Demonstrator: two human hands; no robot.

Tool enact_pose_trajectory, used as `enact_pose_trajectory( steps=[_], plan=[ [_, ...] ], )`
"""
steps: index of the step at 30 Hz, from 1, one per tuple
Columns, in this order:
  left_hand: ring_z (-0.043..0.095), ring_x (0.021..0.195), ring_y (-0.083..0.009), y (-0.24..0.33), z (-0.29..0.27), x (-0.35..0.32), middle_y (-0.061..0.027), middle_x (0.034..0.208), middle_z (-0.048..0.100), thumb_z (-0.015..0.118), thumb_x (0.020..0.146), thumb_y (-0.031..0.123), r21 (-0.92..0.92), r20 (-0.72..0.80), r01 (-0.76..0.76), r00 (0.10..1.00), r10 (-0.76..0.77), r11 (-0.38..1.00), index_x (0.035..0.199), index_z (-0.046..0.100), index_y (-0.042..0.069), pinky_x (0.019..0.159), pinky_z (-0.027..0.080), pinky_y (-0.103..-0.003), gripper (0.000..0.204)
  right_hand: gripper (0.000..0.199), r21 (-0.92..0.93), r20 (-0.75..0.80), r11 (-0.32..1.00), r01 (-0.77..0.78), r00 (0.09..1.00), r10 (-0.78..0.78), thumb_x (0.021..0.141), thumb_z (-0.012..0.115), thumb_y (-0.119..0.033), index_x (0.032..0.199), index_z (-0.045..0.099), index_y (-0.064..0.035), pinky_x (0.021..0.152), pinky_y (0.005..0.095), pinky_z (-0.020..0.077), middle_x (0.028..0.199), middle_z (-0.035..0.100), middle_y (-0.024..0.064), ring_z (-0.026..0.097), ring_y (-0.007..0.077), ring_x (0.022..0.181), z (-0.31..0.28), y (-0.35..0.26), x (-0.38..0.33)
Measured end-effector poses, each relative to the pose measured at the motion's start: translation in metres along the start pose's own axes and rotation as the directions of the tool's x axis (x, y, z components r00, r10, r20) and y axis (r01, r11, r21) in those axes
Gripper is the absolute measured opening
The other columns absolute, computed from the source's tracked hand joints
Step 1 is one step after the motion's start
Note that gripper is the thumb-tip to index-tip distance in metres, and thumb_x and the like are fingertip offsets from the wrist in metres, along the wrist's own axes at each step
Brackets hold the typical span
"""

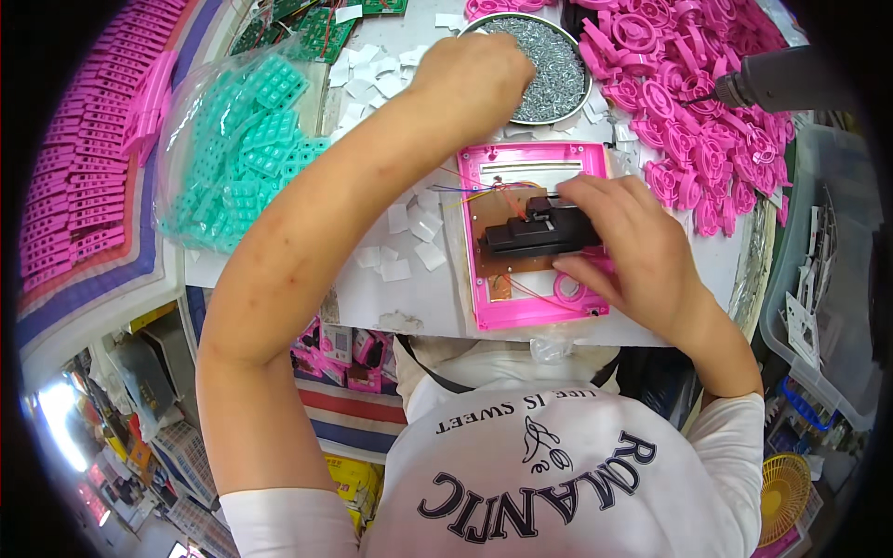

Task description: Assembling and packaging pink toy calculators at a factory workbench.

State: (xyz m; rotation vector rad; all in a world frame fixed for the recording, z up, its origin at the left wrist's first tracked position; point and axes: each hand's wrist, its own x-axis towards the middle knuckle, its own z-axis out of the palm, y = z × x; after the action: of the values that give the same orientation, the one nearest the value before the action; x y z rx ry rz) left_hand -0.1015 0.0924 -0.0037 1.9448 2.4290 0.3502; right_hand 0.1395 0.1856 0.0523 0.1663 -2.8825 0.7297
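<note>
My left hand [479, 79] is curled closed over the left side of a round metal dish [588, 93] full of small silver screws [551, 70]. Its fingertips are hidden, so whatever they hold does not show. On the near part of the table lies a pink plastic casing [484, 316] with a brown board [488, 209] and thin coloured wires inside. A black plastic unit [535, 237] rests across the board. My right hand [642, 246] grips that unit's right end, with the thumb on the near side and the fingers on the far side.
White square pads [419, 228] lie scattered left of the casing. Teal keypads [270, 139] fill a clear bag; green circuit boards [326, 33] sit behind. Pink parts [684, 116] heap at right, below an electric screwdriver [781, 79]. A clear bin [837, 372] stands beside the table.
</note>
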Motion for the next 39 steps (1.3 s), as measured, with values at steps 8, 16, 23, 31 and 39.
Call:
enact_pose_trajectory(
  steps=[8,16,23,31,39],
  plan=[
    [0.068,0.094,-0.0291,0.003,0.005,-0.002,-0.0050,0.090,0.069,0.069,0.090,0.022,-0.093,0.019,-0.035,0.999,0.037,0.995,0.095,0.071,0.012,0.082,0.047,-0.048,0.012,0.037,0.203,-0.831,0.958,0.201,0.553,0.060,0.094,0.066,-0.013,0.126,0.058,0.0033,0.094,0.0450,0.0512,0.125,0.063,0.0194,0.063,0.0332,0.114,-0.113,0.108,0.000],
    [0.069,0.081,-0.0317,-0.002,0.011,0.021,-0.0101,0.088,0.071,0.066,0.092,0.026,-0.049,-0.118,-0.077,0.991,0.071,0.996,0.095,0.070,0.010,0.082,0.046,-0.048,0.018,0.048,0.778,-0.484,0.548,0.307,0.849,0.212,0.095,0.069,-0.025,0.131,0.054,0.0023,0.068,0.0337,0.0500,0.083,0.061,0.0060,0.060,0.0176,0.071,-0.076,0.039,0.078],
    [0.070,0.082,-0.0284,-0.002,-0.011,0.015,-0.0079,0.089,0.073,0.064,0.092,0.028,0.056,-0.190,-0.100,0.976,0.109,0.993,0.092,0.070,0.011,0.080,0.044,-0.049,0.018,0.040,0.870,-0.355,0.438,0.224,0.903,0.243,0.094,0.066,-0.014,0.129,0.055,-0.0001,0.075,0.0345,0.0489,0.087,0.062,0.0064,0.059,0.0166,0.079,-0.055,0.010,0.083],
    [0.064,0.080,-0.0184,0.092,-0.048,-0.109,-0.0005,0.090,0.072,0.077,0.084,0.015,-0.456,-0.269,-0.060,0.960,-0.073,0.888,0.092,0.071,0.014,0.087,0.034,-0.042,0.010,0.040,0.892,-0.330,0.340,0.299,0.943,0.034,0.098,0.063,-0.025,0.132,0.051,-0.0097,0.074,0.0356,0.0490,0.084,0.059,0.0022,0.056,0.0157,0.075,-0.053,-0.019,0.027],
    [0.065,0.078,-0.0185,0.095,-0.045,-0.113,-0.0022,0.090,0.073,0.078,0.081,0.011,-0.630,-0.229,-0.011,0.958,-0.172,0.776,0.091,0.072,0.013,0.086,0.033,-0.041,0.011,0.037,0.882,-0.321,0.372,0.290,0.947,0.022,0.098,0.069,-0.034,0.125,0.051,-0.0179,0.062,0.0302,0.0498,0.074,0.056,-0.0034,0.054,0.0113,0.063,-0.043,-0.033,0.028]
  ],
)
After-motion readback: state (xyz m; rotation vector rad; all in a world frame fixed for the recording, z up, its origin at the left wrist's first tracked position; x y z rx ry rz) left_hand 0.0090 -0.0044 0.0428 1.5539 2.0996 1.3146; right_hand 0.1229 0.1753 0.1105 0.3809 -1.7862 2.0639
